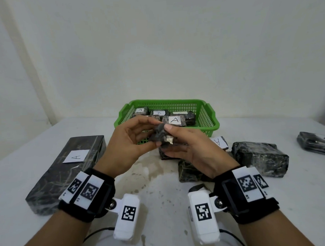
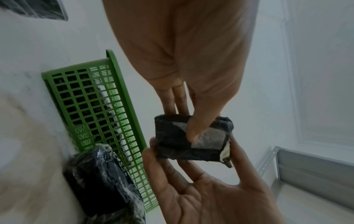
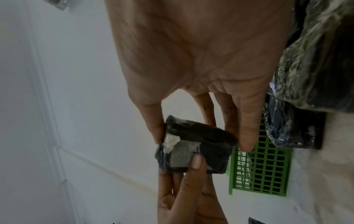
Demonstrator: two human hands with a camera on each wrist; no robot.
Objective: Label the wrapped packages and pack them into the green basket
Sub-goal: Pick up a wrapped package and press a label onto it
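Fingers [image 1: 139, 123] of both the left hand [image 1: 125, 148] and right hand [image 1: 192, 149] pinched a small package [image 1: 159, 136] above the table [image 1: 160, 187], before the green basket [image 1: 207, 117]. Long package [image 1: 67, 172] lay left; lumpy package [image 1: 260, 158] right. Held package: dark wrap, pale patch.
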